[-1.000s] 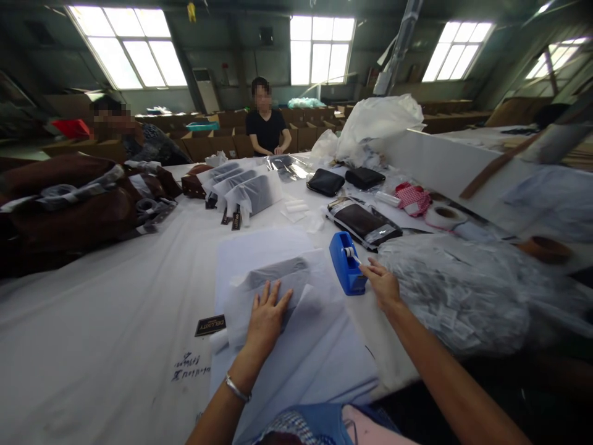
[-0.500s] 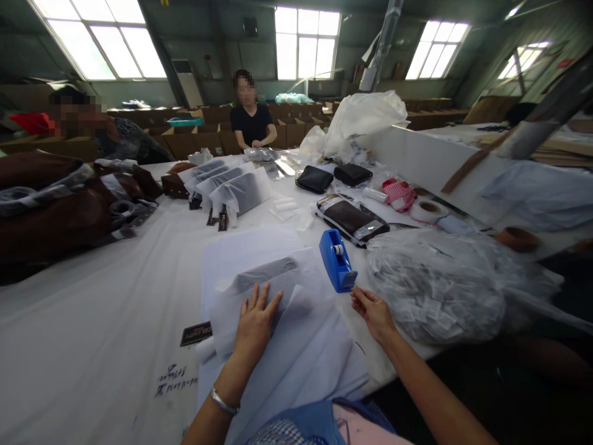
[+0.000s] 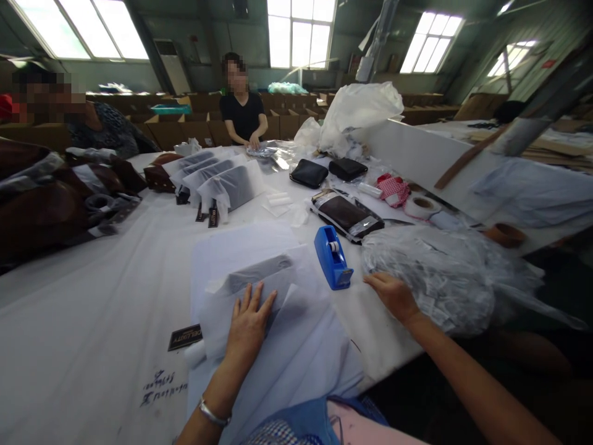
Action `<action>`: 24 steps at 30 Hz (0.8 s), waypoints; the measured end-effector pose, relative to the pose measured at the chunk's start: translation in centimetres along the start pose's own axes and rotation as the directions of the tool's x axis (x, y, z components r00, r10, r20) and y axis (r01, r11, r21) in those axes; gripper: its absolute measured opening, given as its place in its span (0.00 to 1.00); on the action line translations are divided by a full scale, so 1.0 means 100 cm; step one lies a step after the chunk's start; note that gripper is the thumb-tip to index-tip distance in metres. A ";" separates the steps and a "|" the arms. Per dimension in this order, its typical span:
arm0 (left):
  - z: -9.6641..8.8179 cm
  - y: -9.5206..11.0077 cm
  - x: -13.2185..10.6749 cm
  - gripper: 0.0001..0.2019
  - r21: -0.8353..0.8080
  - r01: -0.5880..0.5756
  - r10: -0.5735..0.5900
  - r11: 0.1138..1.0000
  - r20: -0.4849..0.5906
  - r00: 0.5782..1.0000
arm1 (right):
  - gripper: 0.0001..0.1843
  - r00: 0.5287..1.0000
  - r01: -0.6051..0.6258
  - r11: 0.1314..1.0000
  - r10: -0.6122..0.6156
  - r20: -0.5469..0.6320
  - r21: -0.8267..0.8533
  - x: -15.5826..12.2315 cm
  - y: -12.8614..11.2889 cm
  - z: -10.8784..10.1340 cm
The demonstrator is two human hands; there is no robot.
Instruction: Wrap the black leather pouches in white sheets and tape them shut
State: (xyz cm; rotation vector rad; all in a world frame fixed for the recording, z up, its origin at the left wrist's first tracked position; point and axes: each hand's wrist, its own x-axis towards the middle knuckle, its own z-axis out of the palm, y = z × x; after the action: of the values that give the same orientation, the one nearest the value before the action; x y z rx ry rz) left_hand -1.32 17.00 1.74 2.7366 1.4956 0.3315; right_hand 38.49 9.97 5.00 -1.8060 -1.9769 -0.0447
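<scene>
Centrally, on white sheets [image 3: 296, 358] spread over the table [image 3: 88, 309]: a dark item [image 3: 254, 267] wrapped in thin white tissue. Partly covered by the left hand [image 3: 249, 321], laid palm down with fingers spread, in an open grip clasping nothing. To the right, a blue tape dispenser [image 3: 331, 258]. Just beside that, the right hand [image 3: 393, 295] in a closed pinch grip, thumb to fingertips; impossible to tell whether holding anything. Left of the item, a black DELUXITY tag [image 3: 185, 337]. Near the right hand, a clear plastic bag [image 3: 435, 290] of small packets. Farther off, two black pouches [image 3: 308, 173] and a row of tissue-wrapped items [image 3: 236, 185]. Across the table, a co-worker [image 3: 241, 114] in a black top.
</scene>
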 end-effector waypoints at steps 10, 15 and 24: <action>-0.005 0.003 0.000 0.28 -0.020 0.019 -0.019 1.000 -0.007 1.000 | 0.09 0.677 0.727 0.686 -0.718 0.163 0.005 0.090 -0.061 -0.020; -0.010 0.005 0.001 0.29 -0.038 0.033 -0.032 0.999 0.024 0.999 | 0.12 0.571 0.756 0.612 -0.790 0.224 0.232 0.143 -0.100 0.023; -0.009 0.006 0.000 0.32 -0.049 0.063 -0.060 0.997 0.045 0.997 | 0.13 0.403 0.743 0.623 -0.707 0.581 0.244 0.213 -0.147 0.077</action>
State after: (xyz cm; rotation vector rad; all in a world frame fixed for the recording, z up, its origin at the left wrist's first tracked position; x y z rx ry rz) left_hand -1.00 16.64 2.70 2.6353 1.5350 0.3019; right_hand 21.41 30.42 9.69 -0.8229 -3.1680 0.2844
